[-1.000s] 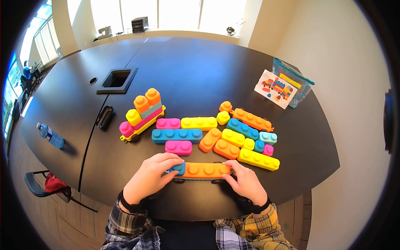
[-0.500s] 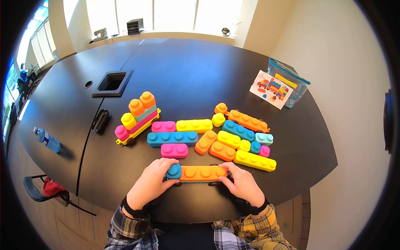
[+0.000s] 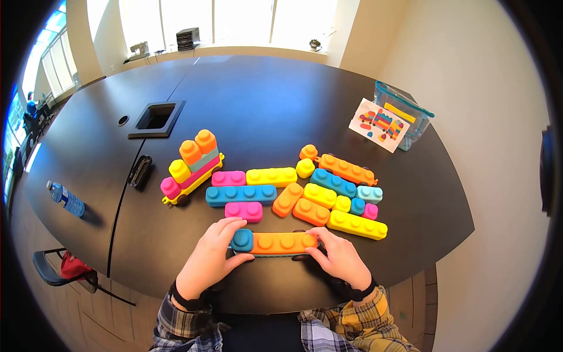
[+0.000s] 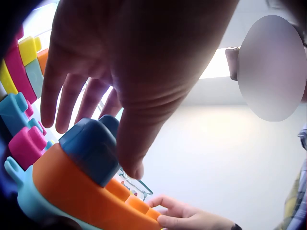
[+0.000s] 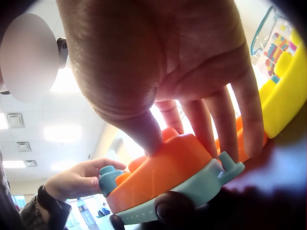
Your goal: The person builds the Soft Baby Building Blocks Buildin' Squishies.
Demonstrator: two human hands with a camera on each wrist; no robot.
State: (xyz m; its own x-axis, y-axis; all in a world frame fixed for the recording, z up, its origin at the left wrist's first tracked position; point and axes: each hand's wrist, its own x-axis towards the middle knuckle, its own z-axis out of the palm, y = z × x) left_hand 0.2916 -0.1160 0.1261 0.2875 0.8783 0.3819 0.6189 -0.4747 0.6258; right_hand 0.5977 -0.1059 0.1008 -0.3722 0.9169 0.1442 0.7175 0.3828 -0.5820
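Near centre of dark table (image 3: 275, 290): long orange block (image 3: 281, 243), laid left to right on pale-blue wheeled base (image 5: 199, 184). On its left end, small blue block (image 3: 242, 240), stud up.

Around small blue block, left hand (image 3: 208, 252): opened in a wide C, fingers nearly straight on far side, thumb on near side. Firm contact at fingertips: cannot tell. At right end of long orange block, right hand (image 3: 343, 255): in a narrower curve, thumb at near edge, fingers down far side; holds the end between them.

Materials: blocks smooth, plastic-looking, soft sheen, rounded corners, domed studs in single rows. Pale-blue wheeled base slightly glossy, with upturned hook at right end and round dark wheels (image 5: 175, 206) underneath.

Just far of hands: magenta block (image 3: 243, 212), two-studded; beyond, long blue block (image 3: 241, 195), four studs. To right, yellow block (image 3: 357, 225), long and brick-shaped. Far left, wheeled wagon (image 3: 193, 179) with stacked pieces in magenta, yellow, grey-green and orange. Far right, flat printed card (image 3: 379, 125) against clear, teal-edged bag (image 3: 419, 122). At left, transparent bottle (image 3: 65, 199), blue-tinted, with label.
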